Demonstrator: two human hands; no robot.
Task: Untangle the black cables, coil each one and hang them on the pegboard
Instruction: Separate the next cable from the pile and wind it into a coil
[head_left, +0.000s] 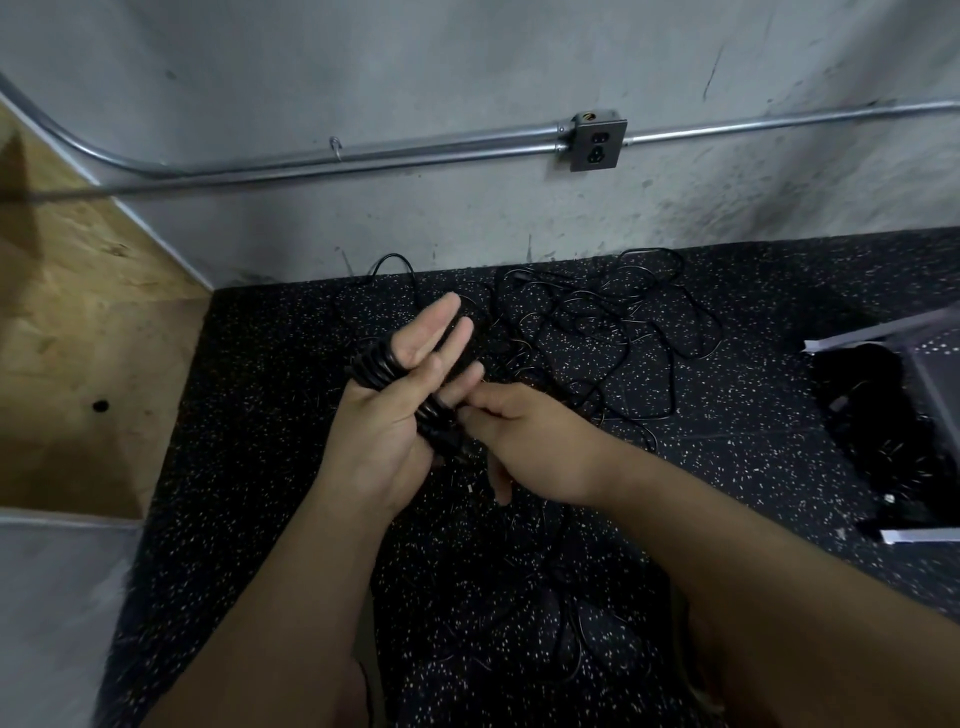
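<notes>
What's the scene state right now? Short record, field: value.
left hand: raised, fingers straight, coiled cable wound around it
right hand: pinches the cable at the coil's lower end
loose cables: tangled on the speckled floor, near the wall
perforated panel: right edge, tilted; dark items beside it, unclear
outlet box: on the wall, in line with the conduit
task stage: one cable being coiled, the rest not yet untangled
</notes>
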